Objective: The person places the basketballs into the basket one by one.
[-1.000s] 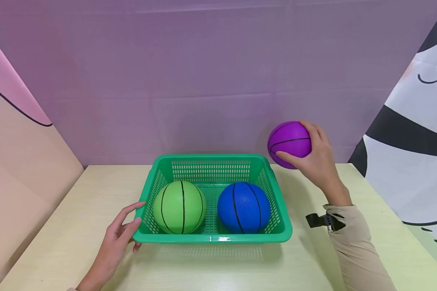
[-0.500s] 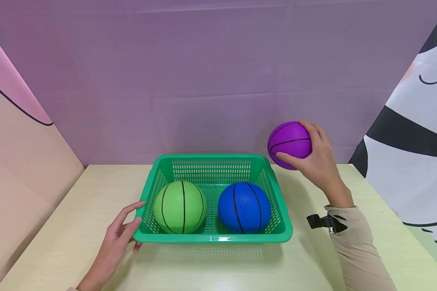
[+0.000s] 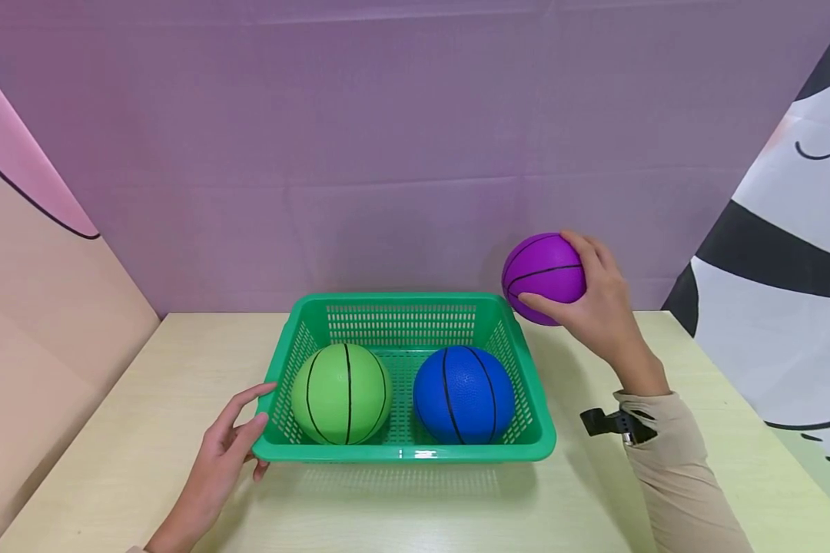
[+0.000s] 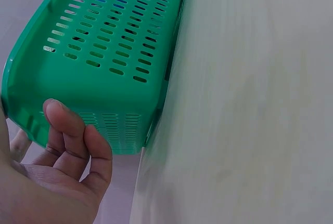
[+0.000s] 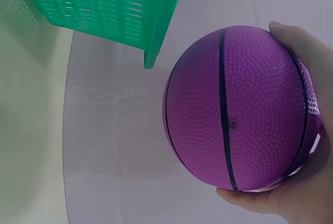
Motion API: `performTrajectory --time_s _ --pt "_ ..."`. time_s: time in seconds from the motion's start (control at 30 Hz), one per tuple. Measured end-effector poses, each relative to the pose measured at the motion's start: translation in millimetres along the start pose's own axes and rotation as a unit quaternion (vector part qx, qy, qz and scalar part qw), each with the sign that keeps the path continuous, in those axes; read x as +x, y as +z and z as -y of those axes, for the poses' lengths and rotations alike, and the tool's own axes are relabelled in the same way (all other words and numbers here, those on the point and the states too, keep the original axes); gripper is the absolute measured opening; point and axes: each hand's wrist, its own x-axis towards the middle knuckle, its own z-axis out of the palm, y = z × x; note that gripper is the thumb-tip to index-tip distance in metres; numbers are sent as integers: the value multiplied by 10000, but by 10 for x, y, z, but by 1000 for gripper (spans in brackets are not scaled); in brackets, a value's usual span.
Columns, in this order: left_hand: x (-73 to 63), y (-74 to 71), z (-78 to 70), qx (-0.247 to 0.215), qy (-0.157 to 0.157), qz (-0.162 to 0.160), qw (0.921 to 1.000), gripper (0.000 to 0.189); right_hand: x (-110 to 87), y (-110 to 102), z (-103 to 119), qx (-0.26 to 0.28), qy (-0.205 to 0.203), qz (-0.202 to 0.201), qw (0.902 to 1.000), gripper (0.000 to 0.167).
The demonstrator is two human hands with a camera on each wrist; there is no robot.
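Observation:
A purple mini basketball is held in the air by my right hand, thumb on its near side and fingers over its far side. It hangs above the table, just beyond the back right corner of a green plastic basket. Inside the basket sit a light green ball on the left and a blue ball on the right. My left hand holds the basket's left rim near the front corner. In the left wrist view, curled fingers show at the basket's slotted wall.
The basket stands on a pale wood table. Behind the table hangs a purple cloth backdrop. Printed side panels flank it, one with a panda on the right. A black wrist strap sits on the right sleeve.
My right hand has moved slightly left and down with the purple ball, toward the basket. The left hand, the basket and the two balls in it stay put.

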Motion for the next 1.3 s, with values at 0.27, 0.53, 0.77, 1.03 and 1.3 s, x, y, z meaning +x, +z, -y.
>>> performTrajectory --time_s 0.27,0.53,0.77,1.03,1.3 --pt "2 8 -12 -35 63 26 10000 42 -6 60 1 12 -57 142 9999 91" --pt "1 5 -8 -96 118 43 9999 42 -10 89 4 58 -35 254 9997 90" --pt "9 1 10 -151 120 65 9998 41 -21 73 31 55 -4 316 9995 91" --pt "8 -6 17 -118 159 90 9998 41 -35 40 130 52 -83 283 9996 91" --pt "8 -2 -2 -134 117 86 9998 42 -87 86 304 375 -196 507 9978 88"
